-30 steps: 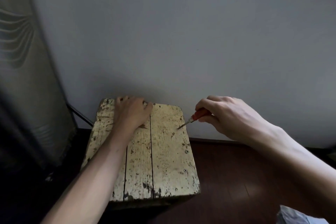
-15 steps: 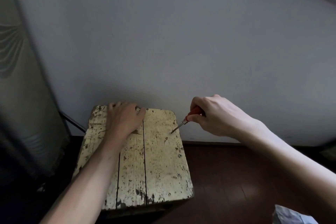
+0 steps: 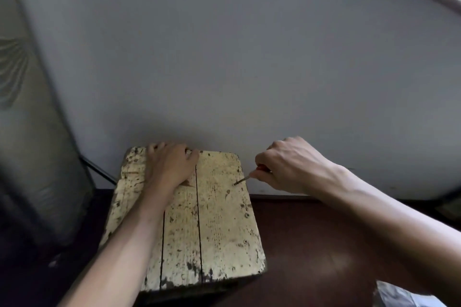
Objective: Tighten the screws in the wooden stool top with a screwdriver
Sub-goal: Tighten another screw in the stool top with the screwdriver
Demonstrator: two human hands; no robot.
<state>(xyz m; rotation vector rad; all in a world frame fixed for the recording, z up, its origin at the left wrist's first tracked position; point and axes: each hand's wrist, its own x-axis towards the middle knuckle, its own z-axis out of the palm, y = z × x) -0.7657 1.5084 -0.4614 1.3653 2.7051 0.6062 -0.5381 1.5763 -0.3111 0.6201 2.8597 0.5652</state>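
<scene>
The screwdriver tip sits at a screw near the far right edge of the stool top, which stands on the dark floor against the wall. To do this turn well, the shaft should probably stand steeper over the screw, since it leans low to the right and could slip out; firm downward push while twisting would help. Two more screws lie nearer along the same plank. The right hand is curled tightly around the red handle, wrist bent inward. The left hand lies palm down on the far end, steadying it; whether its fingertips hook the edge cannot be told.
</scene>
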